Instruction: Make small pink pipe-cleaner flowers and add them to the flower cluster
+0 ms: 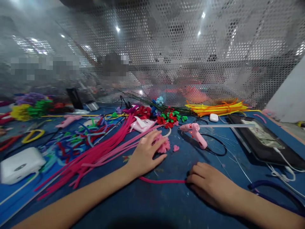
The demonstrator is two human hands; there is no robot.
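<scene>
At the far left of the blue counter (181, 203) sits a white box (20, 165) with a dark oval mark on top; I cannot read it. Beyond it lie heaps of yellow, green and purple pipe cleaners (30, 108). A long sheaf of pink pipe cleaners (100, 151) fans across the counter toward my left hand (145, 154). That hand lies palm down, its fingers (154, 136) loosely spread and resting on a pink fluffy flower (164, 145); a small pink heart piece (175, 148) lies just beside it. A white packet (143, 124) behind the hand carries dark print, too small to read. A single pink pipe cleaner (162, 181) runs along the counter from below my left wrist to my right hand (209, 184), whose fingers are curled together over its end. Past them rests a pink glue gun (195, 133) with a clear stick, then yellow and orange pipe cleaners (216, 108), and a black tablet (262, 140) at the right.
</scene>
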